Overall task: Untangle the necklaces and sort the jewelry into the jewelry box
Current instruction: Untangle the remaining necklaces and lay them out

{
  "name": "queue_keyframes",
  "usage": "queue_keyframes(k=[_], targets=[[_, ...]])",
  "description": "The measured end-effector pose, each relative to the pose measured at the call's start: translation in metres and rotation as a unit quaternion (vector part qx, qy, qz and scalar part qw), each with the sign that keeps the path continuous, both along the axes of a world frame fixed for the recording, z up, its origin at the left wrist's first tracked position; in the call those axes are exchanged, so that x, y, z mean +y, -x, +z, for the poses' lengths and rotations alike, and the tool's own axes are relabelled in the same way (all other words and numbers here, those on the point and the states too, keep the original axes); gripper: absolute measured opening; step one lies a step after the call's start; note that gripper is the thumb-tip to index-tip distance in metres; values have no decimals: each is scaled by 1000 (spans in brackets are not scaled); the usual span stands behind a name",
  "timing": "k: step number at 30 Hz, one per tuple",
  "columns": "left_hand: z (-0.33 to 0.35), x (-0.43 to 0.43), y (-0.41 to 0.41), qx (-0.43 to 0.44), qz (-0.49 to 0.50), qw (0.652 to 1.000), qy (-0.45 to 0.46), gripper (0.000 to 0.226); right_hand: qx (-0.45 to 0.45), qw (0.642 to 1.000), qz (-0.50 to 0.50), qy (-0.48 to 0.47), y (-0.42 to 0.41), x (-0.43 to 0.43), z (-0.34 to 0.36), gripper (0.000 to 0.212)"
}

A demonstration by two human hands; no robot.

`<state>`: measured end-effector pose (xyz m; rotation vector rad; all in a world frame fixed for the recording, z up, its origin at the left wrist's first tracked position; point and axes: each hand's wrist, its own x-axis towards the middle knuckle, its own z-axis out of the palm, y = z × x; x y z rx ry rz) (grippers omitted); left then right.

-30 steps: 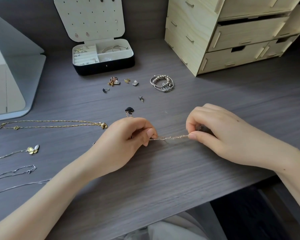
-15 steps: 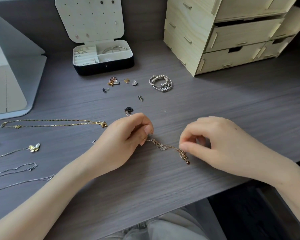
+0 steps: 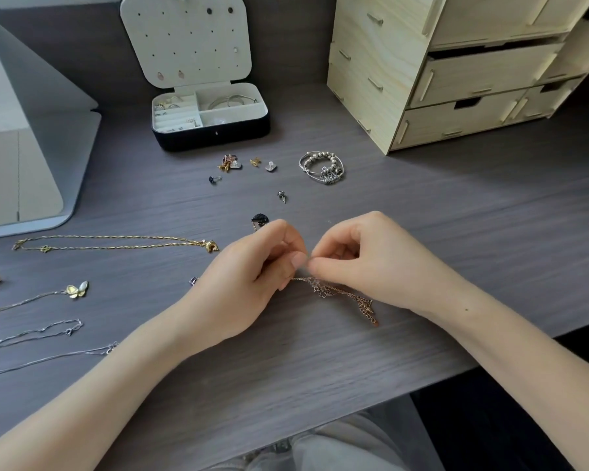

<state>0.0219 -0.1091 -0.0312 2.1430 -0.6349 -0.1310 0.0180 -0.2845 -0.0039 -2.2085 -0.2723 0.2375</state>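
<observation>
1. The jewelry box (image 3: 211, 134) stands at the back of the bench (image 3: 456, 239), left of the drawer unit (image 3: 456, 79).
2. A panel stand (image 3: 48, 137) sits at the far left.
3. Loose earrings (image 3: 232, 163) lie just before the box, with the bracelets (image 3: 322, 166) to their right.
4. 4 necklaces (image 3: 116, 237) lie on the left, one before another.
5. Near the front edge, the left hand (image 3: 249, 283) and right hand (image 3: 371, 263) meet, pinching the tangled chain (image 3: 340, 294), which trails beneath the right hand.
</observation>
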Motion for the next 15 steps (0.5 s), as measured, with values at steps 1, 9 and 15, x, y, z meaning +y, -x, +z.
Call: queue_keyframes(k=[1,9,15], targets=[[0,0,0,0,-2,1000,-3,8,20,1000,-5,-18,1,-3,3,15],[2,-1,2,-49,-30,997,-52,19,167,984,14,-66,7,-34,24,18],[2,-1,3,-93,-32,993,-64,5,195,976,35,-92,11,-50,25,30]])
